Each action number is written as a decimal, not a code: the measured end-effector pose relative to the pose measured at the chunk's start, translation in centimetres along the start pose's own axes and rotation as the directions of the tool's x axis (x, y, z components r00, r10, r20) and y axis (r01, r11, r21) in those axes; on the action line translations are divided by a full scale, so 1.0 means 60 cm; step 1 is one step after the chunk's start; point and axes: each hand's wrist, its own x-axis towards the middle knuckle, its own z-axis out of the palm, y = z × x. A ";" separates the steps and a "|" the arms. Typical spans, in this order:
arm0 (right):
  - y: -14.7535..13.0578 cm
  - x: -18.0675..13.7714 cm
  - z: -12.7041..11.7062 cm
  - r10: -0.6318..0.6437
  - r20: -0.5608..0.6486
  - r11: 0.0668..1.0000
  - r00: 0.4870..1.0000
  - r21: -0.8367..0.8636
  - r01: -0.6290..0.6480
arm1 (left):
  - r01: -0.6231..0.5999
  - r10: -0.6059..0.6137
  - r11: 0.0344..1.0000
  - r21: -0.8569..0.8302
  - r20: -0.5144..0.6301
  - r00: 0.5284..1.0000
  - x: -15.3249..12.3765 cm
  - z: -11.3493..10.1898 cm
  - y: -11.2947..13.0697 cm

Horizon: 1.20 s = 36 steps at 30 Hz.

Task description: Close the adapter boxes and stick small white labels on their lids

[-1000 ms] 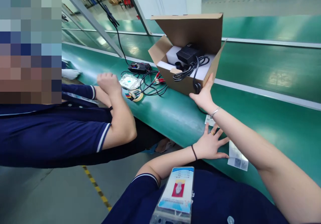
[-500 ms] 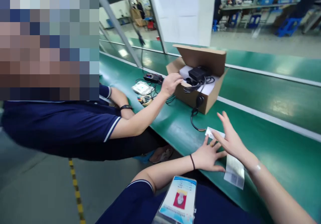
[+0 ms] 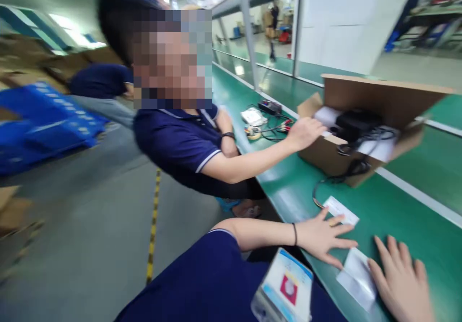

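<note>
My left hand (image 3: 323,236) lies flat and open on the green belt (image 3: 404,216), fingers spread, touching a small white label (image 3: 340,210). My right hand (image 3: 402,276) rests open beside it, fingers stretched out, next to a folded white paper slip (image 3: 355,276) at the belt's near edge. Neither hand holds anything. Farther along the belt stands an open cardboard box (image 3: 327,156) with a black charger (image 3: 355,122) and black cable (image 3: 348,170) inside. A co-worker's hand (image 3: 305,132) rests on the box's near end.
The co-worker in a dark blue shirt (image 3: 180,144) sits on my left beside the belt. Clip leads, a tape roll (image 3: 252,133) and a small black device (image 3: 270,107) lie farther up the belt. Blue crates (image 3: 43,124) stand on the floor at left. A badge (image 3: 285,288) hangs at my chest.
My head has turned left. My right hand left the box and came down flat on the belt. The co-worker's hand reached over and took hold of the box.
</note>
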 end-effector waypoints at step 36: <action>-0.015 -0.091 -0.101 0.223 0.168 0.975 0.960 -0.021 -0.223 | 0.083 -0.038 0.951 -0.297 0.155 0.987 0.024 -0.002 0.087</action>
